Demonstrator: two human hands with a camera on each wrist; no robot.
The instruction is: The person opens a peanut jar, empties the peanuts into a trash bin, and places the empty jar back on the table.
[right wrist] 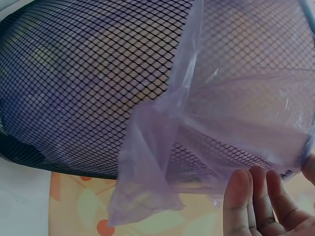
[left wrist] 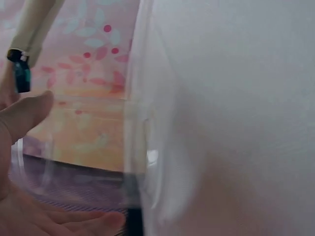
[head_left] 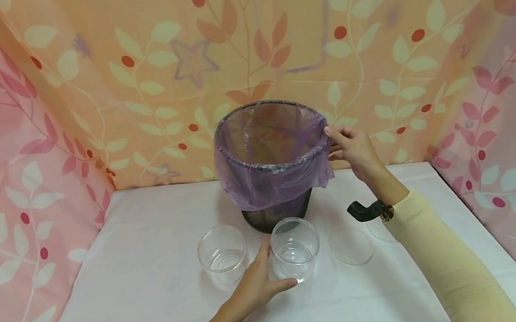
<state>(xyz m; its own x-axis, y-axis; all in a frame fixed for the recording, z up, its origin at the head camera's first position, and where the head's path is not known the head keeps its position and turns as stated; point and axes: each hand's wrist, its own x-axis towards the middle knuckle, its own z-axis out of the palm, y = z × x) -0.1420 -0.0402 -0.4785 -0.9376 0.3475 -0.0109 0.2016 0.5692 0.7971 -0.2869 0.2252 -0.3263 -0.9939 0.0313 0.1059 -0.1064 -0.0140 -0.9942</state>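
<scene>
A black mesh wastebasket (head_left: 276, 216) stands at the back of the table, lined with a purple bin bag (head_left: 272, 186) folded down over its rim. My right hand (head_left: 353, 149) pinches the bag at the right side of the rim; in the right wrist view its fingers (right wrist: 238, 196) lie outside the mesh. Two clear round jars sit in front, the left jar (head_left: 222, 252) and the right jar (head_left: 295, 244). Around the right jar's left side my left hand (head_left: 256, 283) is spread, thumb at the front near its base, straight fingers beside the wall. Whether it presses the jar is unclear.
Two clear round lids lie right of the jars: one lid (head_left: 351, 245) in full view, the other lid (head_left: 379, 230) partly behind my right forearm. A white cloth (head_left: 132, 291) covers the table. Patterned curtains (head_left: 152, 88) enclose its back and sides.
</scene>
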